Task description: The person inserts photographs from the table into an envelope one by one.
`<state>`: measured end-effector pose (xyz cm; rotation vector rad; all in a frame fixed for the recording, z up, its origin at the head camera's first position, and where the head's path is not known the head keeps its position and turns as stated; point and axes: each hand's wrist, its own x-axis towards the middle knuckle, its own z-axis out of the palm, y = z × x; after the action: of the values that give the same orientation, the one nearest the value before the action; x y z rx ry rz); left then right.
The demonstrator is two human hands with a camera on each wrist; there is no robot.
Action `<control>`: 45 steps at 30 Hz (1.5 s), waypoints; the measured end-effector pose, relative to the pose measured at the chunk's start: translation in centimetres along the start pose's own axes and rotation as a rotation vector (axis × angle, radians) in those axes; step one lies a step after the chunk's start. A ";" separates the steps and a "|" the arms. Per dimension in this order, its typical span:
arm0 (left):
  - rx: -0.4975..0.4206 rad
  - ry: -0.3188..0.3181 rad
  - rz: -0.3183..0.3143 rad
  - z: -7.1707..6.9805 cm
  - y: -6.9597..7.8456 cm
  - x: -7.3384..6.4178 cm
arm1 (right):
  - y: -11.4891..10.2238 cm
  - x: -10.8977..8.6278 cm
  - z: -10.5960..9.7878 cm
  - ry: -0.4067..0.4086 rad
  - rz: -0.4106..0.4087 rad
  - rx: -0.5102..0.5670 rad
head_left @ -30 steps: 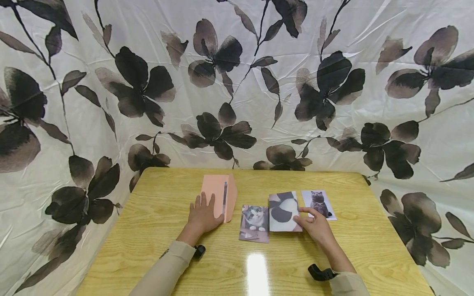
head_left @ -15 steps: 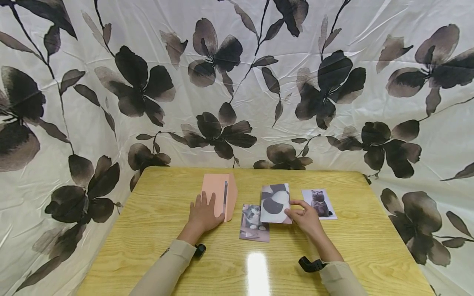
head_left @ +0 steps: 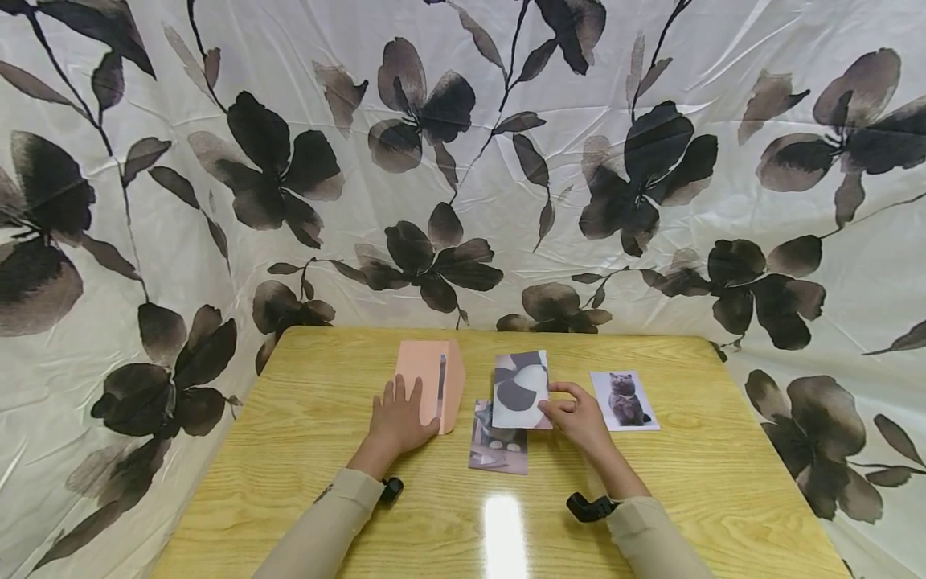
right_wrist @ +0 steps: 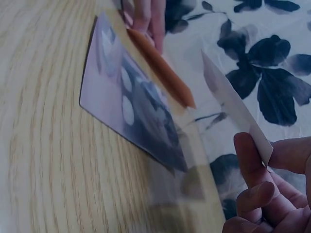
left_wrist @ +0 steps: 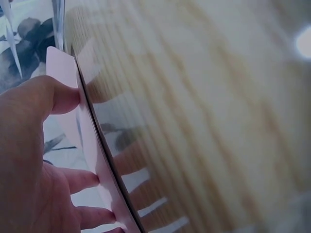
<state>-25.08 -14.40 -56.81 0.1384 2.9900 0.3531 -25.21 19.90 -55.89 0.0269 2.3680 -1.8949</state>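
Note:
My left hand [head_left: 396, 420] lies with spread fingers on a pink envelope [head_left: 418, 359], whose flap stands open to the right with a dark-edged strip showing along the opening. In the left wrist view the thumb and fingertips press on the envelope [left_wrist: 63, 68]. With thumb and fingers, my right hand [head_left: 584, 425] pinches the right edge of a photo print [head_left: 519, 386] with grey and white patches. The right wrist view shows this print [right_wrist: 235, 109] raised off the table. Below it lies a cat photo [head_left: 499, 458], its upper part covered in the head view.
Another photo [head_left: 624, 400], of a sitting grey cat, lies flat to the right of my right hand. The wooden table [head_left: 318, 362] meets a floral cloth [head_left: 535, 241] at its back edge. A black wrist device [head_left: 589, 507] sits on each wrist.
My right hand has carried the pinched print left and slightly toward the back, so it now overlaps the cat photo in the head view. The left hand stays put on the envelope.

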 end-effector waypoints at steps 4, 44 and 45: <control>0.005 -0.001 -0.001 0.0 -0.1 0.1 | -0.2 0.4 0.7 -0.002 -0.030 -0.018; 0.009 0.002 0.003 -0.3 0.0 0.2 | -1.5 2.8 8.5 -0.032 -0.157 -0.016; 0.012 -0.002 0.001 -0.3 0.0 0.1 | -1.5 2.9 8.6 -0.031 -0.153 -0.018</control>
<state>-25.27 -14.46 -56.53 0.1418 2.9911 0.3346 -27.55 11.02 -56.61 -0.1886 2.4303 -1.9220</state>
